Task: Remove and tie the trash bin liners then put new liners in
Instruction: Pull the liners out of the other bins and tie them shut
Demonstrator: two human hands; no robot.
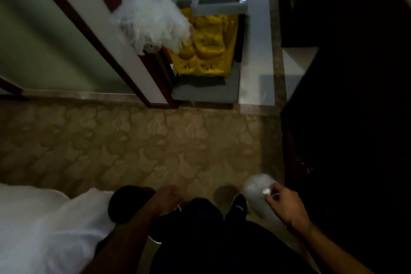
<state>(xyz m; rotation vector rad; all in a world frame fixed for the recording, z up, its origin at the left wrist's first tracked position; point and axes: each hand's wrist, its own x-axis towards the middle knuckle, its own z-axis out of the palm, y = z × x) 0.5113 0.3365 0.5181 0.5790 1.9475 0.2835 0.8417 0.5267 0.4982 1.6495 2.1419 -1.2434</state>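
Looking down in dim light: the right hand (pixel 287 207) pinches a tied clear liner (pixel 255 187) by its knot over the carpet's (pixel 133 144) near right edge, the left hand (pixel 169 197) curls, grasp unclear, so binning at the cart (pixel 218 3) and relining likely remain.

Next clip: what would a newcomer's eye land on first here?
The bright yellow cart bag at top centre stands out, with a crumpled white plastic bag blurred just left of it. Lower right, the right hand pinches a small translucent bag above the patterned carpet.
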